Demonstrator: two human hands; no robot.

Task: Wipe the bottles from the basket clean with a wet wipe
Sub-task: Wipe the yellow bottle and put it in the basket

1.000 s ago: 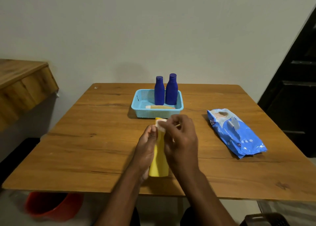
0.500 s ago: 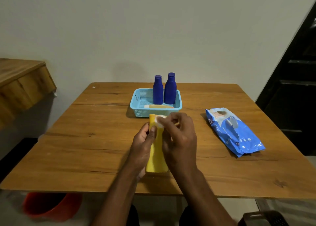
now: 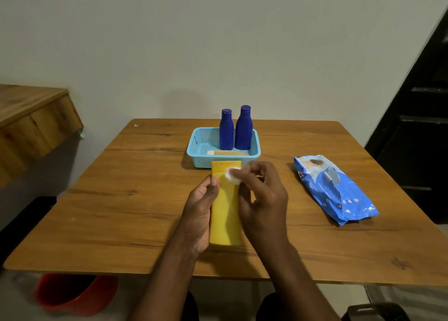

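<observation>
A yellow bottle (image 3: 225, 211) is held above the wooden table (image 3: 121, 199), in front of the light blue basket (image 3: 201, 160). My left hand (image 3: 201, 206) grips the bottle's left side, thumb on its front. My right hand (image 3: 261, 197) pinches a small white wet wipe (image 3: 232, 174) against the upper part of the bottle. Two dark blue bottles (image 3: 226, 131) (image 3: 244, 129) stand upright in the basket. A pale orange tube (image 3: 228, 152) lies flat in the basket's front.
A blue pack of wet wipes (image 3: 339, 189) lies on the table to the right. A red bucket (image 3: 72, 294) sits on the floor under the table's left front edge. A wooden ledge (image 3: 31, 117) juts out at the left.
My right hand has slid the wipe slightly along the bottle's top. The view has shifted a little; the basket and pack stay put.
</observation>
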